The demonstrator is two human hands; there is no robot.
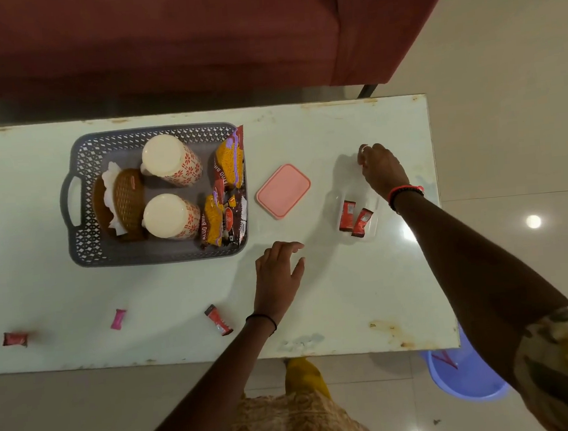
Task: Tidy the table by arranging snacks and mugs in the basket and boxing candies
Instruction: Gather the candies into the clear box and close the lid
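A grey basket (84, 244) on the table's left holds two upturned patterned mugs (169, 161) (170, 217), a brown woven item with white paper, and snack packets (229, 165). A pink lid (283, 191) lies to its right. A clear box (374, 232) holds two red candies (346, 216) (361, 222). My right hand (379, 168) rests just beyond the box, fingers curled; what it touches is hidden. Over the table near the basket's front right corner hovers my left hand (279, 275), fingers apart and holding nothing. Loose candies lie along the front: red (218, 319), pink (117, 319), red (14, 339).
The pale table (351, 312) has worn edges. A maroon sofa (193, 35) stands behind it. A lilac plastic tub (465, 374) sits on the floor under the table's front right corner. Tiled floor surrounds the table.
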